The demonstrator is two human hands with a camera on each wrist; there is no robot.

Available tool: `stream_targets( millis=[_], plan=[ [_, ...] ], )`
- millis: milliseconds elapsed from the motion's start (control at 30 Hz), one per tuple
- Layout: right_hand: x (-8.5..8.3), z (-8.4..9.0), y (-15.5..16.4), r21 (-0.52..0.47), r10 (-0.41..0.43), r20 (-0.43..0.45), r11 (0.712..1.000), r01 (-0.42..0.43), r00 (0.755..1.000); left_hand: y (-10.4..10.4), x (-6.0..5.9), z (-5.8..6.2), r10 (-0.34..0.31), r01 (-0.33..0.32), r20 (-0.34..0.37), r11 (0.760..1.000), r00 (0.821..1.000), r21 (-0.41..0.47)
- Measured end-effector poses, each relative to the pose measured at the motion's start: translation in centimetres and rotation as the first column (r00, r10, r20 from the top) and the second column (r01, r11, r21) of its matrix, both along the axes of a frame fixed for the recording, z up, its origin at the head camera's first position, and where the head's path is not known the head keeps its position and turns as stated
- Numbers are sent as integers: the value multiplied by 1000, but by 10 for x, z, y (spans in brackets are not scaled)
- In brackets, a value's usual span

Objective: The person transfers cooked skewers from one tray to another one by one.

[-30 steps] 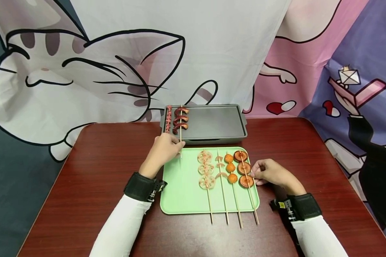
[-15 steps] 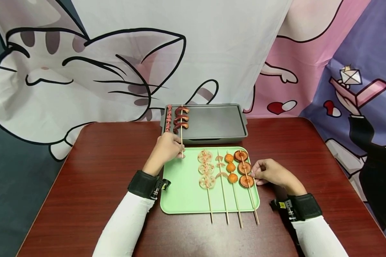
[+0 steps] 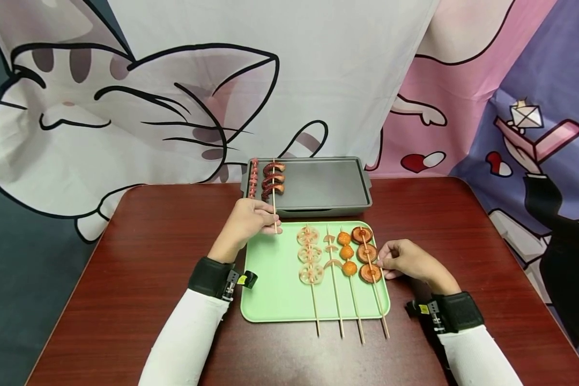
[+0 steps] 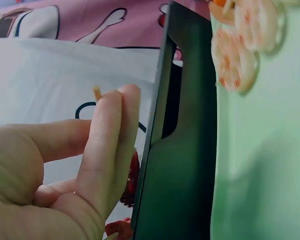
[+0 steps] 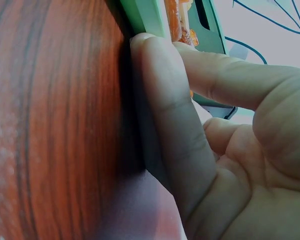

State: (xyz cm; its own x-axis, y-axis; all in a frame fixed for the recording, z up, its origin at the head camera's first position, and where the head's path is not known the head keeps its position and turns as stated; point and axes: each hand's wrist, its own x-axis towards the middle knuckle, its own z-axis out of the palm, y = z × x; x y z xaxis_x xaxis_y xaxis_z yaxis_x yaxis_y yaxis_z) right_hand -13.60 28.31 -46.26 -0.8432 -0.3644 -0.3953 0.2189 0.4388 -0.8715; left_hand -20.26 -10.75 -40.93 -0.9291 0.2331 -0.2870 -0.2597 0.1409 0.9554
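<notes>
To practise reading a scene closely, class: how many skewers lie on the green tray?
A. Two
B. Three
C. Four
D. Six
C: the green tray carries four: a lotus-root skewer, a thin pale-piece skewer, an orange-ball skewer and a brown-round skewer; the other two skewers have their food on the grey pan.

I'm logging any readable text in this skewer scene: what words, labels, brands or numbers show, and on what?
None can be read.
Left wristband: a small yellow tag, too small to read.
Right wristband: a small yellow tag, too small to read.
Backdrop cloth: cartoon drawings only, no lettering.
Green tray and grey pan: no markings visible.
</notes>
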Motion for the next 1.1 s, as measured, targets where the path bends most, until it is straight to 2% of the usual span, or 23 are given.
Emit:
stream_targets(
  millis=[267,500,1100],
  plan=[
    [0,-1,1,-2,3,-4,1000,-3,1000,-3,3,1,5,-11,40,987,999,160],
    [0,-2,1,-3,7,-10,1000,-7,1000,-8,11,1,-14,0,45,959,999,283],
    [-1,-1,0,7,4,-16,1000,-4,1000,-11,40,3,-104,87,43,952,994,293]
  ],
)
